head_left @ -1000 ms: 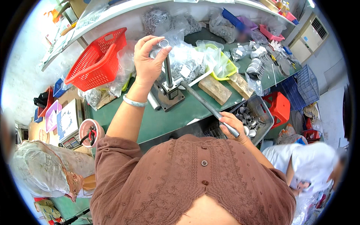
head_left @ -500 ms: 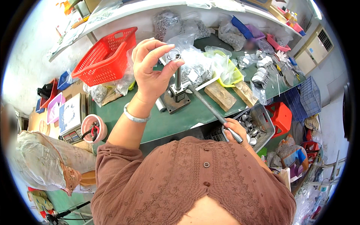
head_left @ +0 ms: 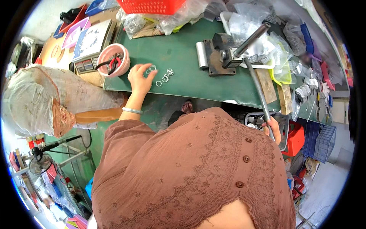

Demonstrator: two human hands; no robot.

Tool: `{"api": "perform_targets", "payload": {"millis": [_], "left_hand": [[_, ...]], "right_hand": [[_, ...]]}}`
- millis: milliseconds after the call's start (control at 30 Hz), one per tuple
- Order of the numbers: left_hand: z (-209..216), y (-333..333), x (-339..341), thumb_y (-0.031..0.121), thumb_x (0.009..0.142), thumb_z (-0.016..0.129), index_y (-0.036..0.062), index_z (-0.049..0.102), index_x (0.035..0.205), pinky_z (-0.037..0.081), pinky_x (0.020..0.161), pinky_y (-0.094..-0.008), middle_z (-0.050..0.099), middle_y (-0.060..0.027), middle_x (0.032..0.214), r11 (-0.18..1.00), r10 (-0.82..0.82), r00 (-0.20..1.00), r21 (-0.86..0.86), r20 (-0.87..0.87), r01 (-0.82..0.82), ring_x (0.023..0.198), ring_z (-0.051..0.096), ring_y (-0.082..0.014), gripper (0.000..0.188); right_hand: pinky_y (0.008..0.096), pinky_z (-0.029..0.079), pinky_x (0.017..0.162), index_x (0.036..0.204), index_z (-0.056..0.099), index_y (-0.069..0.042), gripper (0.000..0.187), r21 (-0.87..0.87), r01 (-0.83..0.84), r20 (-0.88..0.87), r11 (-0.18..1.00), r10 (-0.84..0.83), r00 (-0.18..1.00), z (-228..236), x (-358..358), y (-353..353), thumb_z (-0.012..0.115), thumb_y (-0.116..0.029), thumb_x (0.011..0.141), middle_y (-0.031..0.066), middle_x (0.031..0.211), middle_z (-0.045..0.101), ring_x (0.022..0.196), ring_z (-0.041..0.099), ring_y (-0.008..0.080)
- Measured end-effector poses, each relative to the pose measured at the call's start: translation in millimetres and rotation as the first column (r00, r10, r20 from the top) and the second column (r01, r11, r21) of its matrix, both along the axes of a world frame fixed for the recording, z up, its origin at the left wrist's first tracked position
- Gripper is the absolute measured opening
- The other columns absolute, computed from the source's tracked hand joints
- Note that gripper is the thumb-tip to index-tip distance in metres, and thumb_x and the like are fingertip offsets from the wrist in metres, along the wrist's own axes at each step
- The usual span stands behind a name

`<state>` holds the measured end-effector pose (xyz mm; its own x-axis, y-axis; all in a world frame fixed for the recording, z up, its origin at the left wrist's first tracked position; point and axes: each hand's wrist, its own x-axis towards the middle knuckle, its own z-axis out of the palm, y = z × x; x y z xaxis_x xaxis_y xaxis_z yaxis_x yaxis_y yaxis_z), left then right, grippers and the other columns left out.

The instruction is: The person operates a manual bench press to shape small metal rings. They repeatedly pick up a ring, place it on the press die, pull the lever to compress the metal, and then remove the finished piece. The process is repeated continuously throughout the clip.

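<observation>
Over the left part of the green table, my left hand (head_left: 140,79) pinches a thin silver metal ring (head_left: 151,69) between thumb and forefinger. Several similar loose rings (head_left: 165,78) lie on the tabletop just right of it. My right hand (head_left: 273,130) is wrapped round the lower end of a long grey metal lever bar (head_left: 259,89). That bar runs up to a small bench tool (head_left: 231,59) on a dark metal base plate. From the tool a thick dark steel rod (head_left: 251,40) sticks up, with no ring visible on it.
A silver metal cylinder (head_left: 201,55) lies beside the tool's base. Near my left hand stand a pink tub (head_left: 124,61) with red-handled pliers (head_left: 114,64) and a scale (head_left: 91,45). Wooden blocks (head_left: 265,86) and plastic bags (head_left: 249,24) lie to the right.
My left hand has moved from the top of the steel rod down and left to the loose rings, still pinching a ring. The view has turned left. My right hand keeps hold of the lever bar.
</observation>
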<state>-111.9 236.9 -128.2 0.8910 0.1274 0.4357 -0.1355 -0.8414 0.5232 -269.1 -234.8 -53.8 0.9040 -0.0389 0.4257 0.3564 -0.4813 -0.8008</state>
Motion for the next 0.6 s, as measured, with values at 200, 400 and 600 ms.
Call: {"api": "perform_targets", "payload": {"millis": [200, 400, 600], "left_hand": [[-65.0, 37.4, -26.7, 0.027, 0.069, 0.077, 0.0218, 0.07, 0.1, 0.033, 0.094, -0.043, 0.055, -0.0043, 0.11, 0.975, 0.161, 0.964, 0.183, -0.21, -0.123, 0.111, 0.047, -0.0251, 0.033], [-77.0, 37.2, -22.6, 0.025, 0.07, 0.075, 0.0215, 0.067, 0.107, 0.031, 0.097, -0.0477, 0.052, -0.006, 0.121, 0.97, 0.139, 0.964, 0.226, -0.228, -0.087, 0.119, 0.042, -0.0282, 0.038], [-46.2, 20.5, -27.1, 0.021, 0.07, 0.074, 0.0205, 0.063, 0.114, 0.032, 0.098, -0.0464, 0.051, -0.0074, 0.125, 0.964, -0.085, 0.974, 0.231, -0.211, 0.134, 0.122, 0.042, -0.0307, 0.046]], "right_hand": [[0.0289, 0.047, 0.073, 0.112, 0.056, 0.0, 0.025, 0.06, 0.163, -0.389, 0.985, -0.128, 0.912, -39.9, -20.2, -59.7, 0.053, -0.001, 0.087, 0.0206, 0.111, 0.058, 0.078, 0.056, 0.0159], [0.0223, 0.039, 0.054, 0.098, 0.055, 0.0, 0.021, 0.2, 0.351, -0.571, 0.915, -0.182, 0.8, -17.4, -9.6, -45.7, 0.055, -0.02, 0.09, 0.0066, 0.076, 0.051, 0.06, 0.048, 0.008], [0.0185, 0.036, 0.047, 0.102, 0.054, 0.002, 0.033, 0.085, 0.342, -0.474, 0.936, -0.264, 0.84, -15.4, -6.7, -29.6, 0.057, -0.028, 0.09, 0.003, 0.072, 0.051, 0.055, 0.045, 0.004]]}}
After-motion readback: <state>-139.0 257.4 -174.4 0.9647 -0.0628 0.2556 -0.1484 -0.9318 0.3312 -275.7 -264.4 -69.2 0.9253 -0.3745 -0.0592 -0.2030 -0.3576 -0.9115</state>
